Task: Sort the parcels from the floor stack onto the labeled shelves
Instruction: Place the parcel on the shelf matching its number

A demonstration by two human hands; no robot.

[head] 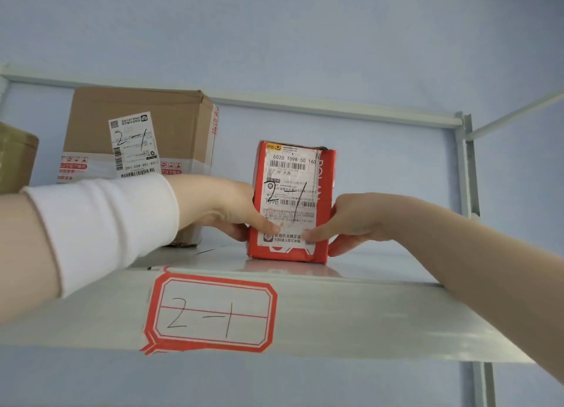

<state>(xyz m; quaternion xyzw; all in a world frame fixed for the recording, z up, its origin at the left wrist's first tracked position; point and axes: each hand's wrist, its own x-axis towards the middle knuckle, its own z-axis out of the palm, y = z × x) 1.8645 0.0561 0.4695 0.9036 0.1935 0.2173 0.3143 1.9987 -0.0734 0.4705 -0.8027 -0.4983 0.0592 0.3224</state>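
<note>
A small red parcel [293, 205] stands upright on the grey metal shelf [351, 309], its white shipping label hand-marked "2-1" facing me. My left hand [225, 206] grips its left side, thumb across the lower front. My right hand [351, 220] grips the right side, thumb also on the front label. A red-bordered tag [212, 310] reading "2-1" is stuck on the shelf's front lip, just below the parcel.
A large brown carton [171, 132] marked "2-1" sits on the same shelf to the left, behind my left forearm. Another brown box [15, 159] shows at the far left edge. A shelf upright [467, 168] stands on the right, with bare shelf between it and the parcel.
</note>
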